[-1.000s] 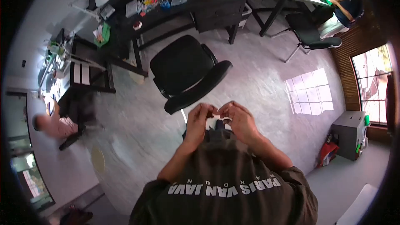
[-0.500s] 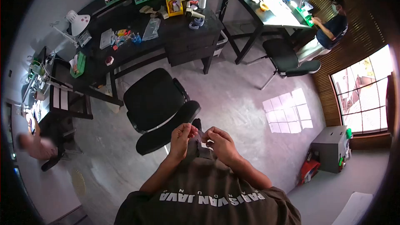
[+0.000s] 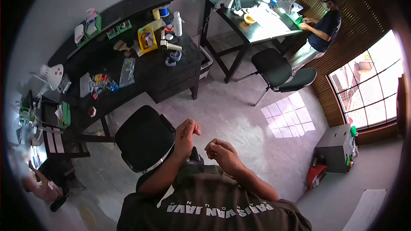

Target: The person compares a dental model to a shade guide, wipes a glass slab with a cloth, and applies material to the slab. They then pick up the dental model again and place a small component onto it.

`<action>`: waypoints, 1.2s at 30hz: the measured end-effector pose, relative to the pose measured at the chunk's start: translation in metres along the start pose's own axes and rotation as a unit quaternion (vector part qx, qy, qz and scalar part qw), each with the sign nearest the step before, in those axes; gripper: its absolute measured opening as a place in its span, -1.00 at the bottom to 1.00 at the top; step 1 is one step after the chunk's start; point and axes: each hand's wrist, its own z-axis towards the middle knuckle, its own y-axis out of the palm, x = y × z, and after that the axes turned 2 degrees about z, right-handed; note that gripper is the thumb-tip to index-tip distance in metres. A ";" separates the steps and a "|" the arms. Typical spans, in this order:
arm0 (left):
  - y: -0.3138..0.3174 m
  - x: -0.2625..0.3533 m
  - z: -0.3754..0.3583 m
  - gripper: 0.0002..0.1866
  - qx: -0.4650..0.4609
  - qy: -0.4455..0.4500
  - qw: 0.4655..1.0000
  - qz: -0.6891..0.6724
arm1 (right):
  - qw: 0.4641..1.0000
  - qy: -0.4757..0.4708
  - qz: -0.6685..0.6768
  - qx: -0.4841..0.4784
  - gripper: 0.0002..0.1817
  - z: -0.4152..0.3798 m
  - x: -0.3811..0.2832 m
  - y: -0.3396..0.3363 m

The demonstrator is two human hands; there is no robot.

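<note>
My left hand (image 3: 186, 137) is raised in front of my dark T-shirt (image 3: 214, 201), its fingers curled together. To its right and a little lower is my right hand (image 3: 222, 152), fingers folded in with the thumb over them. A gap separates the two hands. Whatever may be pinched in either of them is too small or hidden to make out. The black office chair (image 3: 143, 139) stands just left of my left hand, and neither hand visibly touches it.
Ahead stands a black desk (image 3: 171, 79) with a yellow basket (image 3: 147, 39), a white bottle (image 3: 177, 24) and dental-model-like pieces (image 3: 174, 58). Another person (image 3: 321, 30) works at the right-hand desk beside a second chair (image 3: 274, 68). A person (image 3: 45, 188) sits far left. A grey cabinet (image 3: 334, 147) is at right.
My hands have drawn apart, the left one rising. The whole view has shifted, so the desk and chair sit further left and lower. The person at the right-hand desk remains there.
</note>
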 end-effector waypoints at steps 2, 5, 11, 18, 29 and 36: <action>0.003 -0.002 0.010 -0.55 0.004 0.009 1.000 0.027 | 0.999 0.022 0.011 0.021 -0.74 0.009 -0.007 -0.018; 0.010 -0.011 0.014 -0.56 0.040 -0.013 0.995 0.088 | 0.999 0.020 0.020 0.018 -0.76 0.022 -0.022 -0.049; 0.057 -0.056 0.016 -0.63 0.149 -0.048 0.987 0.042 | 0.998 0.046 0.010 -0.029 -0.77 0.044 -0.065 -0.097; 0.146 -0.100 0.046 -0.72 0.173 -0.017 0.984 -0.048 | 0.993 0.057 -0.050 -0.095 -0.76 0.078 -0.128 -0.163; 0.165 -0.111 0.097 -0.68 0.264 -0.031 0.964 -0.029 | 0.984 0.127 -0.067 -0.107 -0.78 0.140 -0.179 -0.209; 0.139 -0.111 0.212 -0.67 0.236 -0.018 0.965 -0.110 | 0.991 0.094 -0.022 -0.090 -0.77 0.225 -0.222 -0.212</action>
